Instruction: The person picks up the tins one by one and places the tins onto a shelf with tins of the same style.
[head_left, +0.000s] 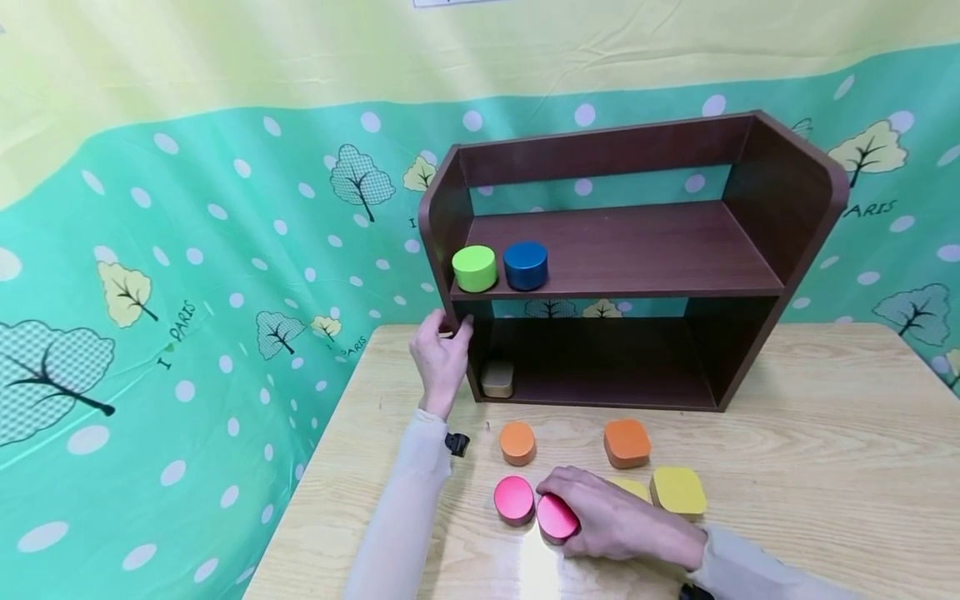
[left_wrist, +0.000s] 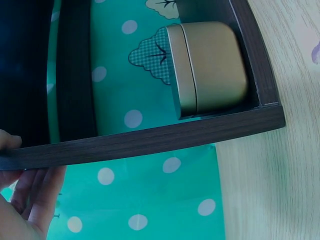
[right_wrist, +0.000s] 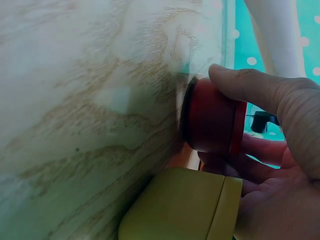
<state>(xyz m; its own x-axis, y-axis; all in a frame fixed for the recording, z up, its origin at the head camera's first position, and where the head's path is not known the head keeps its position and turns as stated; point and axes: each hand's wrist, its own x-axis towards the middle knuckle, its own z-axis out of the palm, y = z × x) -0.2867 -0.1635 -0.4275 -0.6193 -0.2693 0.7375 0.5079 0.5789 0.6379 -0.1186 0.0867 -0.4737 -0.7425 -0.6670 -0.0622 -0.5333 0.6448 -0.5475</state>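
My left hand (head_left: pixel 441 358) grips the left side panel of a dark brown two-tier shelf (head_left: pixel 637 246), thumb on the inner face and fingers outside. Close by, on the lower tier, sits a gold rounded-square tin (left_wrist: pixel 215 70). Over the table, my right hand (head_left: pixel 615 518) holds a round pink tin (head_left: pixel 556 518) between thumb and fingers; in the right wrist view this tin (right_wrist: pixel 210 117) looks dark red, its base close to the tabletop. A second round pink tin (head_left: pixel 513 500) stands just left of it. Beside the right hand is a yellow rounded-square tin (right_wrist: pixel 175 205).
On the upper tier stand a green round tin (head_left: pixel 475 269) and a blue one (head_left: pixel 526 267). An orange round tin (head_left: pixel 517 442) and an orange square tin (head_left: pixel 627 442) lie before the shelf. Another yellow tin (head_left: pixel 632 488) is partly hidden behind the right hand. A patterned curtain (head_left: pixel 247 250) hangs behind.
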